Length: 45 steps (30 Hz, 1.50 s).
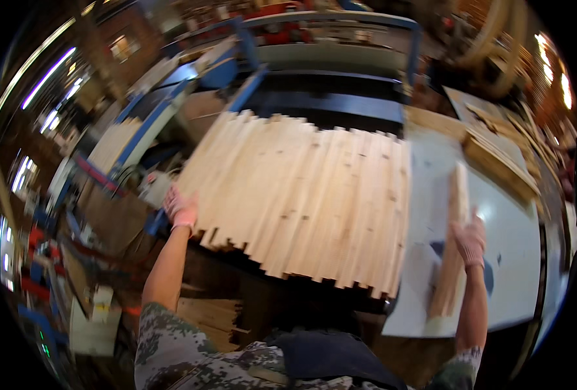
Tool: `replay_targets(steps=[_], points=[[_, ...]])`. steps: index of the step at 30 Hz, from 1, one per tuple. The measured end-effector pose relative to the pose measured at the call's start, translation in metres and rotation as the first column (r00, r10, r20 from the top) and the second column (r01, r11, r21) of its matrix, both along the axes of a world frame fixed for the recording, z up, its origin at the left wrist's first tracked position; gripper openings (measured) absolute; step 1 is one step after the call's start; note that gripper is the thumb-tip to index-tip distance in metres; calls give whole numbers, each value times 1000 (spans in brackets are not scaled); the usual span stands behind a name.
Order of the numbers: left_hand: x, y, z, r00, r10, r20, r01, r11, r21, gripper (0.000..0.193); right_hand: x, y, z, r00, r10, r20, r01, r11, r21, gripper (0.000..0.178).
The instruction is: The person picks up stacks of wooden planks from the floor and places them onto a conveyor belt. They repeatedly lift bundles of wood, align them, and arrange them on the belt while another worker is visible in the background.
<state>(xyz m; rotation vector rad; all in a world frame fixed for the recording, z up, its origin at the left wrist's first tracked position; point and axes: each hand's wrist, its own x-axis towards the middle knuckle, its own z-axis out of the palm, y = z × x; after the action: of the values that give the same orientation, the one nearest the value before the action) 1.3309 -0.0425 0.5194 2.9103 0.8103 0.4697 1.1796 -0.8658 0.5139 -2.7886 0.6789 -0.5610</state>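
Note:
A wide layer of pale wooden strips (301, 195) lies side by side before me, their near ends uneven. My left hand (182, 208), in a pinkish work glove, rests at the layer's left edge with its fingers stretched out along the outermost strip. On the light-blue tabletop (509, 279) to the right stands or lies a longer wooden piece (456, 214), slightly blurred. My right hand (470, 239), gloved likewise, grips its right side; some fingers are hidden behind the wood.
Beyond the strips is a dark machine bed with a blue frame (334, 107). A stack of wooden pieces (500, 162) sits at the tabletop's far right. Another blue-railed machine (148, 123) holds strips at the left. More wood (207, 318) lies low under the near edge.

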Motion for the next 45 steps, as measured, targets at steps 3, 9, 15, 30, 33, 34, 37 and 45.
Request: replay_targets(steps=[3,9,15,30,33,34,37,45], points=[[-9,40,37,959,265,-96,-268,963,-13,102,13,51,26,973,182,139,-167,980,-113,86],[-4,117,69,883,396,-251,-412,911,-13,107,49,134,8,926,336,171,-302,390,870,24],[-5,126,60,909,272,-315,-250,962,111,108,91,139,-62,937,220,272,-332,308,892,67],[-125,-109,52,594,-524,610,452,-410,-792,48,103,104,-93,906,172,386,-382,-54,922,31],[-175,-151,30,594,-649,475,168,-477,-862,45,66,194,-38,964,25,264,-265,111,958,25],[-181,-159,31,594,-668,449,88,-501,-861,44,61,202,-22,957,88,278,-284,65,957,48],[-196,-173,29,555,-722,412,-31,-513,-858,48,46,200,-36,964,139,227,-238,69,969,67],[-179,-239,0,342,-842,419,-212,-503,-838,59,-108,227,-9,934,288,212,-197,-79,977,62]])
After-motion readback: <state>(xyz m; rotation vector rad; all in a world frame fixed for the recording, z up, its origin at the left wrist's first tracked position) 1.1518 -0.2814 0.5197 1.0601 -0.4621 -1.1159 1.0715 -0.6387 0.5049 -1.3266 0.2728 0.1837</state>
